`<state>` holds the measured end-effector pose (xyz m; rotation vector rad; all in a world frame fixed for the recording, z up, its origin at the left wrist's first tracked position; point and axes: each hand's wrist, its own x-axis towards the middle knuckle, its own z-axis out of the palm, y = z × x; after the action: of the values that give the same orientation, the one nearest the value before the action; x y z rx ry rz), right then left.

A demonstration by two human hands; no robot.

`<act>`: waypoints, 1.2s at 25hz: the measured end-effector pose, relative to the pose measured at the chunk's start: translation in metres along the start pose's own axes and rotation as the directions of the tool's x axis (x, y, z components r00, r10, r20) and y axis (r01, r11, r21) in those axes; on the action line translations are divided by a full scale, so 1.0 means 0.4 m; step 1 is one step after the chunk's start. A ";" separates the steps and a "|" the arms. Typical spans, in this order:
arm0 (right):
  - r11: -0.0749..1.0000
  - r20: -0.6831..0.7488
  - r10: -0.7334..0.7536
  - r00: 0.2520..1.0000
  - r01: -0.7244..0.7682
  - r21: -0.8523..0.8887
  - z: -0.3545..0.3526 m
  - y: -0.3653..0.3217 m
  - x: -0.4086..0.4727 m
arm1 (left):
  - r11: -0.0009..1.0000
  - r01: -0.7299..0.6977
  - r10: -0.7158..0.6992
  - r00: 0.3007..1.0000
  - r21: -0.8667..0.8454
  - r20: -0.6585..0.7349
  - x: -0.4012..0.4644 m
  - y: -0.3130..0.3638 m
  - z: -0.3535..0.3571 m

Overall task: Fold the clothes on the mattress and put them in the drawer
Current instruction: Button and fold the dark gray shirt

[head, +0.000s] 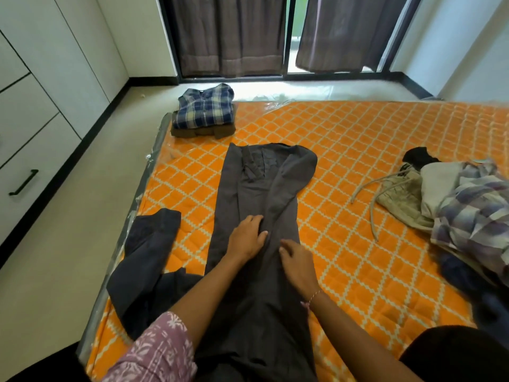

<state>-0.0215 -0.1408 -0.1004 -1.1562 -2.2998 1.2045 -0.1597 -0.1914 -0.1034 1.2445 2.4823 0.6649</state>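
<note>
Head view, reading left to right: I see the drawer (23, 181) low in the white cabinet, a folded plaid shirt (205, 107) stacked at the mattress (358, 150) corner, and a dark garment (143, 260) slumped over the near-left edge. Centre, the grey trousers (248, 194) lie lengthwise on the mattress, legs doubled. My left hand (248, 237) presses flat with relaxed fingers; my right hand (297, 267) seems to pinch a crease, though I cannot tell for certain. Far right, an unfolded pile (454, 205) waits. My worry: the slick plastic cover lets the trousers slide while I smooth, skewing the seams, and the dark garment could slip to the floor.
</note>
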 end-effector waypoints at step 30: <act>0.992 -0.003 0.098 0.995 -0.098 0.080 -0.048 0.010 0.962 | 0.451 0.363 -0.492 0.863 -0.815 0.112 0.637 -0.089 -0.037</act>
<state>-0.2514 0.1670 -0.1300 -1.2552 -2.1919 1.3121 -0.3398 -0.0083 -0.1210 0.1786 1.9562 1.5407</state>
